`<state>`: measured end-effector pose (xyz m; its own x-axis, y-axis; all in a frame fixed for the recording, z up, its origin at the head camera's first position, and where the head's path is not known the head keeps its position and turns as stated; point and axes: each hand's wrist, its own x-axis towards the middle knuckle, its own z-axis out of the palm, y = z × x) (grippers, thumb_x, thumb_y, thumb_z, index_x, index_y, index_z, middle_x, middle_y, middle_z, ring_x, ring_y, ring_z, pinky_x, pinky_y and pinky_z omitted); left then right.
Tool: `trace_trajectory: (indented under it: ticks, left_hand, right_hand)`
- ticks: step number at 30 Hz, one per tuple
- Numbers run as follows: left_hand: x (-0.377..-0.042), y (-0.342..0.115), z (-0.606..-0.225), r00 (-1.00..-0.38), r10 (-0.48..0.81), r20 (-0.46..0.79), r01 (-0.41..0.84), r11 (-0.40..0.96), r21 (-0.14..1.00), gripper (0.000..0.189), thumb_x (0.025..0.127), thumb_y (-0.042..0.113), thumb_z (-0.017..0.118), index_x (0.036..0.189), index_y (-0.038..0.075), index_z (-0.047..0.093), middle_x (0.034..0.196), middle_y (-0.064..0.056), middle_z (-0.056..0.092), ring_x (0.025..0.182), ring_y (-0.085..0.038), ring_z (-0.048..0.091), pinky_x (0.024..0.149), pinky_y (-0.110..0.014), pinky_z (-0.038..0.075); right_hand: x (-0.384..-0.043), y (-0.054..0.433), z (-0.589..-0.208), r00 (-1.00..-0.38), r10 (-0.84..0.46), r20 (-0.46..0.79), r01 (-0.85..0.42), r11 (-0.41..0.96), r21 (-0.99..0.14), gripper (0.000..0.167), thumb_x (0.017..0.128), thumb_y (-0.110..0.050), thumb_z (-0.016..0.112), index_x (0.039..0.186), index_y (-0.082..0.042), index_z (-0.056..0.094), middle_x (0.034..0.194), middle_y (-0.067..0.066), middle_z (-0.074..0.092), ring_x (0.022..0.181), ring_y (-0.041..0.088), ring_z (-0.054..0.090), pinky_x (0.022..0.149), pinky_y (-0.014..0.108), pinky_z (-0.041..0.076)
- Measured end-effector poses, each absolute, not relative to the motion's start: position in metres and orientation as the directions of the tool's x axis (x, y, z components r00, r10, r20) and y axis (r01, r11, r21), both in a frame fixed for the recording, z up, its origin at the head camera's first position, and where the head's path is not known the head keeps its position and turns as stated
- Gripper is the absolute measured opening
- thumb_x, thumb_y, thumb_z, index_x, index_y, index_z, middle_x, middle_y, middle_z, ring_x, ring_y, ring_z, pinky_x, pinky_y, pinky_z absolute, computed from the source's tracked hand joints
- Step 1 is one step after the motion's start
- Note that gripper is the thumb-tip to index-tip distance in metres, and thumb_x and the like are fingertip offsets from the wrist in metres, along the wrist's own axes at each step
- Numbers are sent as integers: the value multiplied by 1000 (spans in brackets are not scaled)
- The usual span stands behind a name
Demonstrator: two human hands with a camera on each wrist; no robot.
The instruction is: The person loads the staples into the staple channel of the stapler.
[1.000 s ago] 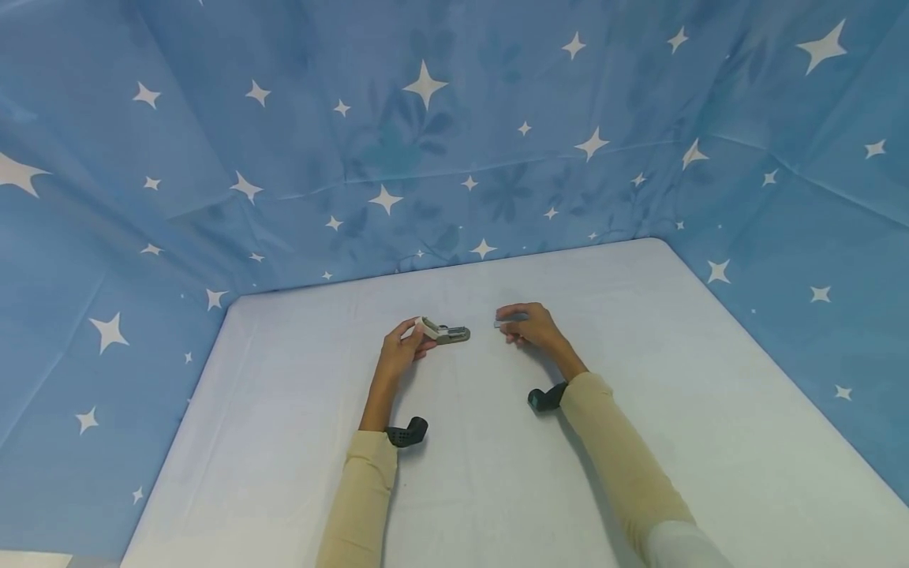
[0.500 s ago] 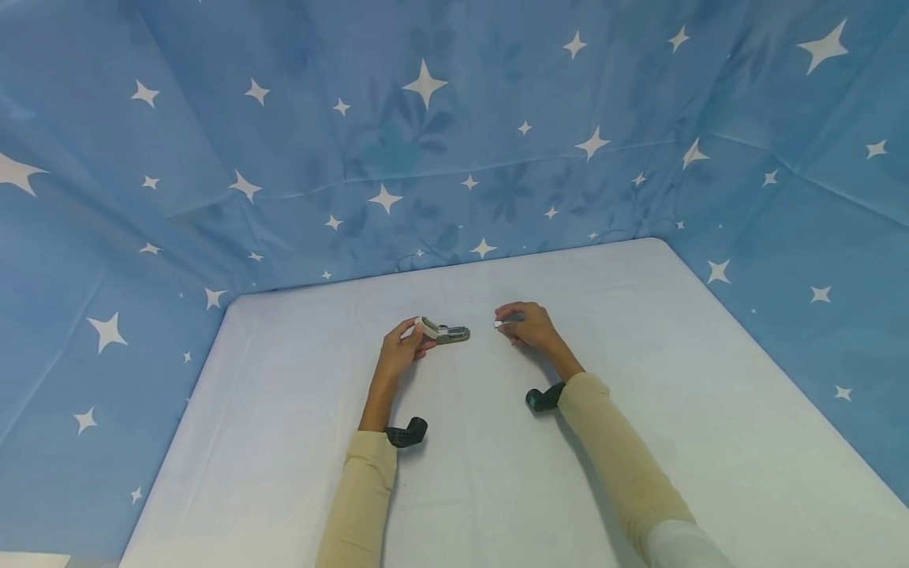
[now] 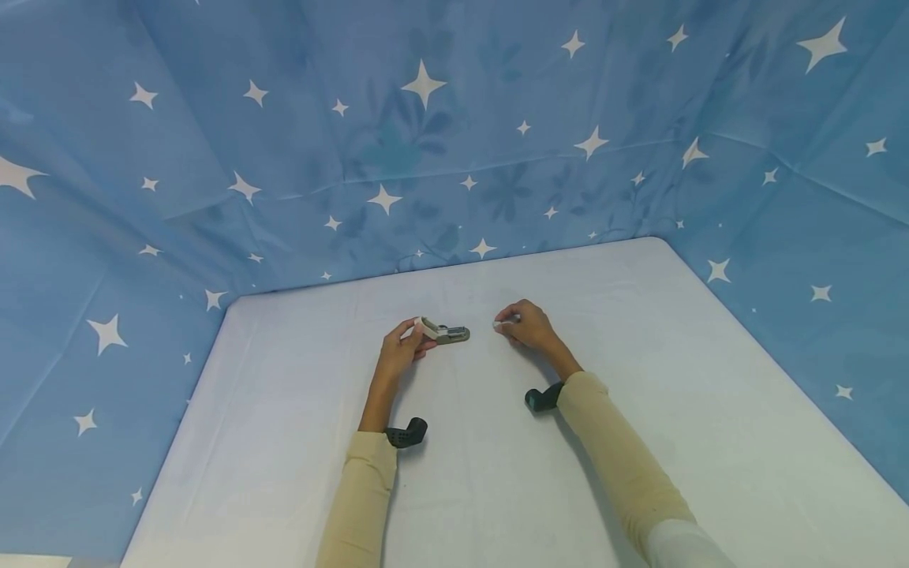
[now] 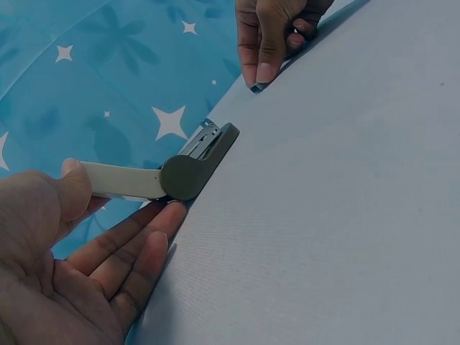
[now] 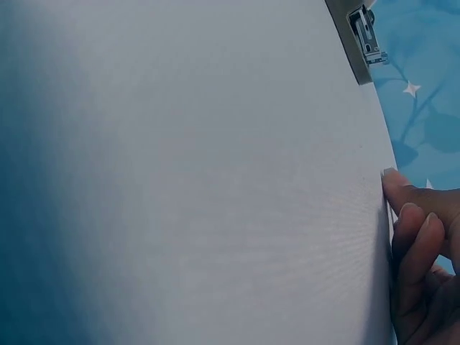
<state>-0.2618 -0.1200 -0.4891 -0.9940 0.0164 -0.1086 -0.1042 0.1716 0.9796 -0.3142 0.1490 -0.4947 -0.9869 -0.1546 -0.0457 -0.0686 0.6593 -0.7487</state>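
Sleeves (image 3: 365, 489) lie nearest, with a dark camera (image 3: 408, 433) worn at each wrist. Farther on, the left hand (image 3: 400, 349) pinches the pale lid (image 4: 126, 180) of a stapler (image 3: 446, 334), its other fingers stretched out below the hinge (image 4: 182, 177). The lid is tipped back, baring a metal channel (image 4: 203, 141), and the base (image 4: 224, 147) seems to rest on the white tabletop (image 3: 461, 473). Across a gap, the right hand (image 3: 527, 325) pinches a small silvery piece (image 3: 499, 324), possibly a strip of staples, between thumb and fingertips. That hold looks slight: too hard a squeeze could snap or flick the piece away, too loose a one could drop it. Should the left hand slacken, the stapler might fold closed or slide. Behind everything hangs a blue star-print curtain (image 3: 426, 158).
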Motion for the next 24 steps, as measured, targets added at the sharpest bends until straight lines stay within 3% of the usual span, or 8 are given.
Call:
trace_trajectory:
  ticks: [6,13,19,24]
  left_hand:
    - [-261,-120,-488,-993,14,-113,-109,168,980,50,103,34,49,145,7,45,119,-23,68,109,-31,68,85,-28,57]
    - [-261,-120,-488,-994,17,-110,-105,169,980,51,102,36,50,144,7,45,119,-22,68,109,-30,69,83,-25,57]
    - [-261,-121,-487,-991,27,-129,-124,145,982,51,102,37,49,145,9,45,121,-22,67,112,-32,67,90,-32,56]
    - [-259,-121,-480,-986,49,-158,-151,118,981,48,104,33,48,145,7,44,124,-23,65,116,-35,64,98,-42,52]
  right_hand:
    - [-315,150,-496,-987,-157,-42,-67,631,-773,20,94,-19,66,108,-4,68,112,13,61,60,10,59,58,23,49]
    - [-314,152,-495,-987,-157,-40,-55,558,-828,19,97,-14,60,112,-2,64,93,15,66,59,11,61,56,24,52]
    - [-315,155,-495,-987,-157,-41,-42,491,-870,19,98,-12,58,113,-1,62,101,16,66,59,10,63,54,23,52]
    - [-315,156,-496,-987,-161,-30,-49,465,-884,18,98,-11,60,112,-1,61,98,17,67,57,8,63,52,21,51]
